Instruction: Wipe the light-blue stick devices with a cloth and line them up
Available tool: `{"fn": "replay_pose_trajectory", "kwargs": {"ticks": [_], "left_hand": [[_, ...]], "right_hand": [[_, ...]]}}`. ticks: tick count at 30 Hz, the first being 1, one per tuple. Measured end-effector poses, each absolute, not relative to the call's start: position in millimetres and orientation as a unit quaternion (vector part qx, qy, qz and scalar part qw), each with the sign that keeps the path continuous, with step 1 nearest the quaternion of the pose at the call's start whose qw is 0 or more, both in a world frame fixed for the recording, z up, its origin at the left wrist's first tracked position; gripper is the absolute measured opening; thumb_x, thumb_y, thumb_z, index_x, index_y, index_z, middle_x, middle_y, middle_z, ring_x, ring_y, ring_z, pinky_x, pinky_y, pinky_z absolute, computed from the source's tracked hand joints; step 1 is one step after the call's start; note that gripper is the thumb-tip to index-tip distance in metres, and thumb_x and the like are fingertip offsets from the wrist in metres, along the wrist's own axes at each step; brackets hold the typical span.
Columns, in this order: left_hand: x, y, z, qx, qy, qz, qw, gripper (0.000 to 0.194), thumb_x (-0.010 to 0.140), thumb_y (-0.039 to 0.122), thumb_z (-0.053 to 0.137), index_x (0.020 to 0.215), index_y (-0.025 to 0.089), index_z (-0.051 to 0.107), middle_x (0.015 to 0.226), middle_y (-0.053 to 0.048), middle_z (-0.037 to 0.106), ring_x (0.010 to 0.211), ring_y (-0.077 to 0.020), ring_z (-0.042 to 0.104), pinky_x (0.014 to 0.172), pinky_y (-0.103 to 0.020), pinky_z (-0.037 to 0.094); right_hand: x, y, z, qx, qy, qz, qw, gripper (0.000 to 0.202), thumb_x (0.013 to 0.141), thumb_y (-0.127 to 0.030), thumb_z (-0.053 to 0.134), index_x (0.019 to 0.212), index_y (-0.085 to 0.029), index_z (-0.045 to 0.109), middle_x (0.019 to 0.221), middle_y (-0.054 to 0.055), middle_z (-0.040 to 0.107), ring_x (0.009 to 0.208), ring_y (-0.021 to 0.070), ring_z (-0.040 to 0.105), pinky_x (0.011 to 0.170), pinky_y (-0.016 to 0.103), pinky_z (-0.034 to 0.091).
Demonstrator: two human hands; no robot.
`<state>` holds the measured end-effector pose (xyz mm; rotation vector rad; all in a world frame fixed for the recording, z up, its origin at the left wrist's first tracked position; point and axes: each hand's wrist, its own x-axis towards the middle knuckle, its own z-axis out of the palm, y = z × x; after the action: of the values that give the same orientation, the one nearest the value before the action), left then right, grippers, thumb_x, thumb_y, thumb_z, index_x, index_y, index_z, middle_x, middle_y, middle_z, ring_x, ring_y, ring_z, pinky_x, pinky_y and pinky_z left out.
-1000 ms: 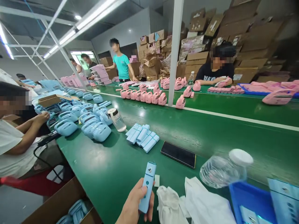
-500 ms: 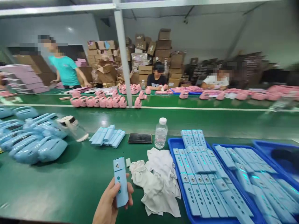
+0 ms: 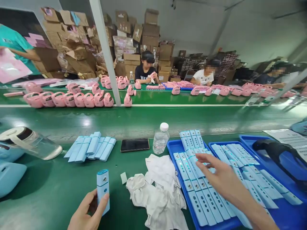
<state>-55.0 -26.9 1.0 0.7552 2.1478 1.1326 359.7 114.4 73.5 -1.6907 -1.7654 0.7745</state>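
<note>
My left hand [image 3: 86,212] grips a light blue stick-shaped device [image 3: 103,188] upright above the green table, near its front edge. My right hand [image 3: 219,179] reaches over a blue tray [image 3: 173,147] packed with several similar blue devices [image 3: 192,166]; its fingers are spread and hover just over the devices, holding nothing. A crumpled white cloth [image 3: 155,188] lies between my two hands.
A pile of blue devices [image 3: 90,147], a black phone [image 3: 134,144] and a water bottle [image 3: 160,139] lie further back. A clear jug [image 3: 31,143] lies on its side at left. More blue trays [image 3: 280,204] stand at right. People work at pink items [image 3: 72,99] across the belt.
The view has swung right. My right hand has come into view, reaching over the tray. My left hand still holds the blue device, now lower left.
</note>
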Motion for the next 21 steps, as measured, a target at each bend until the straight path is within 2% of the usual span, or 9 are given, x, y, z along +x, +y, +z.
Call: {"fn": "replay_pose_trajectory", "kwargs": {"ticks": [3,6,8,10,13,15,17,19,21], "left_hand": [[-74.8,-26.0,-7.5,0.314,0.84,0.326,0.301,0.079,0.071,0.079,0.07,0.127,0.025,0.062,0.098,-0.006,0.069,0.083,-0.0297,0.066,0.07,-0.038,0.054],[-75.1,-24.4,-3.3,0.373,0.857,0.244,0.256,0.063,0.085,0.077,0.055,0.125,0.029,0.061,0.093,-0.002,0.063,0.076,-0.026,0.061,0.07,-0.039,0.051],[-69.0,-23.5,3.7,0.403,0.855,0.239,0.221,0.054,0.09,0.071,0.053,0.122,0.029,0.063,0.102,-0.004,0.064,0.081,-0.0259,0.061,0.073,-0.04,0.052],[-60.9,-23.9,9.9,0.427,0.856,0.249,0.154,0.053,0.093,0.065,0.054,0.128,0.027,0.062,0.115,-0.007,0.064,0.091,-0.0284,0.062,0.074,-0.041,0.053],[-43.2,-27.0,12.4,0.472,0.826,0.305,0.048,0.046,0.097,0.054,0.054,0.129,0.023,0.063,0.121,-0.01,0.064,0.101,-0.0302,0.062,0.079,-0.041,0.054],[-25.7,-28.8,8.9,0.502,0.79,0.347,0.058,0.037,0.1,0.049,0.052,0.124,0.024,0.066,0.112,-0.008,0.066,0.095,-0.0263,0.064,0.079,-0.039,0.055],[-5.7,-29.1,2.4,0.519,0.769,0.358,0.107,0.034,0.101,0.045,0.052,0.124,0.024,0.066,0.103,-0.006,0.068,0.085,-0.0227,0.065,0.076,-0.036,0.056],[11.6,-27.9,-4.4,0.531,0.762,0.342,0.142,0.034,0.102,0.043,0.052,0.128,0.024,0.064,0.101,-0.005,0.068,0.083,-0.0222,0.066,0.077,-0.036,0.058],[22.1,-25.8,-8.6,0.531,0.761,0.333,0.167,0.036,0.104,0.041,0.049,0.133,0.023,0.061,0.105,-0.006,0.068,0.085,-0.0218,0.067,0.079,-0.036,0.059]], "right_hand": [[397.0,107.9,54.7,-0.721,-0.592,0.255,0.254,0.055,0.083,-0.075,0.059,0.117,-0.035,0.072,0.126,0.002,0.073,0.105,0.0304,0.07,0.085,0.044,0.059],[416.6,88.5,31.2,-0.754,-0.562,0.264,0.213,0.06,0.075,-0.083,0.058,0.114,-0.04,0.074,0.121,-0.002,0.076,0.107,0.0314,0.07,0.082,0.044,0.06],[406.4,77.3,22.5,-0.741,-0.568,0.293,0.207,0.065,0.071,-0.086,0.058,0.112,-0.039,0.075,0.12,-0.001,0.076,0.109,0.0324,0.07,0.076,0.042,0.061],[375.4,70.2,24.4,-0.693,-0.606,0.34,0.194,0.064,0.075,-0.085,0.057,0.113,-0.036,0.076,0.122,0.002,0.075,0.108,0.0314,0.069,0.076,0.039,0.061],[301.3,68.5,41.6,-0.552,-0.709,0.404,0.171,0.048,0.096,-0.069,0.05,0.124,-0.035,0.069,0.128,0.002,0.071,0.107,0.0255,0.068,0.091,0.038,0.058],[247.1,73.4,51.5,-0.463,-0.771,0.416,0.136,0.042,0.105,-0.051,0.045,0.143,-0.034,0.057,0.136,0.004,0.066,0.11,0.0243,0.068,0.098,0.041,0.056],[201.4,81.3,54.1,-0.427,-0.809,0.386,0.118,0.054,0.105,-0.034,0.05,0.155,-0.018,0.044,0.147,0.017,0.057,0.118,0.033,0.065,0.102,0.051,0.053],[172.7,88.8,52.5,-0.409,-0.828,0.369,0.106,0.043,0.099,-0.018,0.053,0.139,-0.003,0.058,0.131,0.027,0.063,0.114,0.0414,0.065,0.098,0.058,0.051],[164.8,94.0,53.2,-0.389,-0.834,0.376,0.111,0.025,0.098,-0.012,0.048,0.111,-0.008,0.07,0.11,0.02,0.069,0.102,0.0366,0.067,0.092,0.052,0.052]]}}
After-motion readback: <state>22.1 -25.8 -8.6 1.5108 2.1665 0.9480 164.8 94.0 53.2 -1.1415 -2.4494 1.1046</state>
